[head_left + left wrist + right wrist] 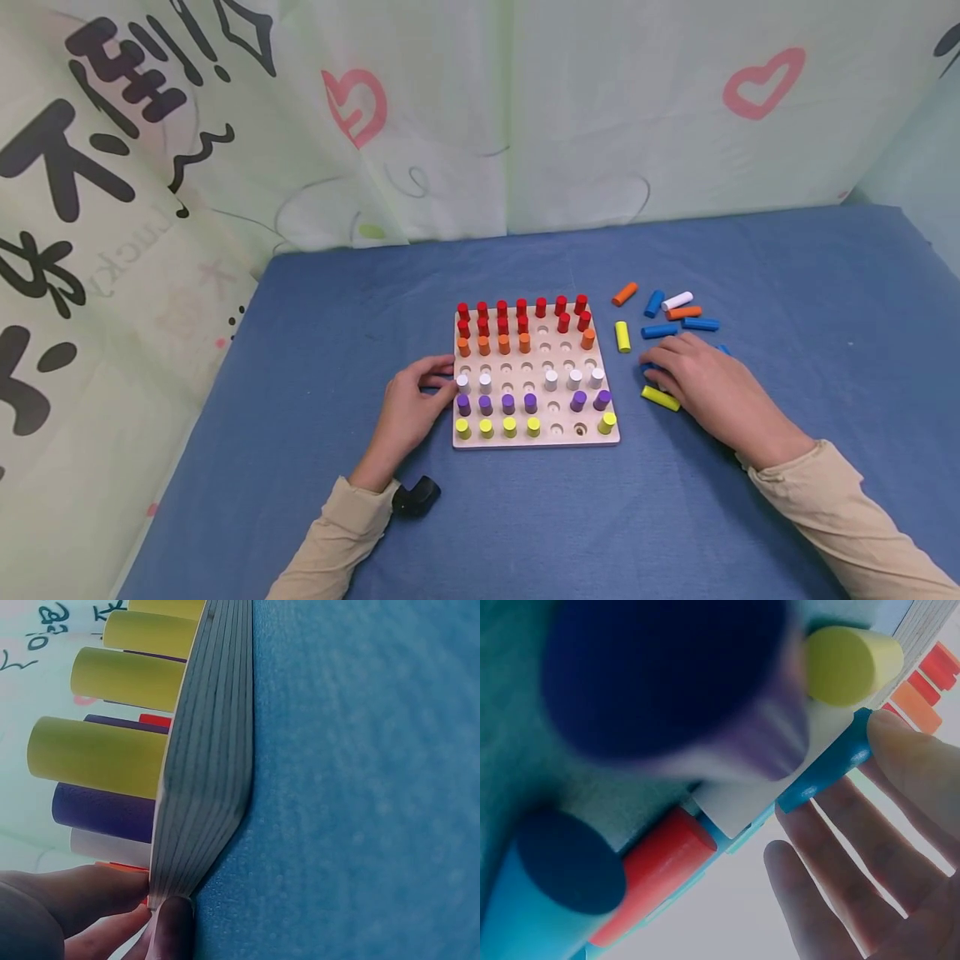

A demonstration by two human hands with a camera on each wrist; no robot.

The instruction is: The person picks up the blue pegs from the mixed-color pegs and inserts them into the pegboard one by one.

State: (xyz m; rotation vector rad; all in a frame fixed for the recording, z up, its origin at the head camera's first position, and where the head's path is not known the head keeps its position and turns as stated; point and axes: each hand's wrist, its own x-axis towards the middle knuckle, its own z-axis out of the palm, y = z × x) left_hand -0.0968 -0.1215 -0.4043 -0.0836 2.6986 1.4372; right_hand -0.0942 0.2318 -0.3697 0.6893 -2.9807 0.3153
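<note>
The left side of the pegboard (517, 443) is gripped by the fingers of the left hand (408, 404), with its upright pegs (502, 309) ranged in rows from left to right on the tabletop (247, 467). To its right, a yellow peg (622, 337) is laid lengthwise toward the curtain (570, 150). Farther right, a blue peg (829, 765) is pinched by the fingers of the right hand (701, 383), its long axis slanted from lower left to upper right in the right wrist view
</note>
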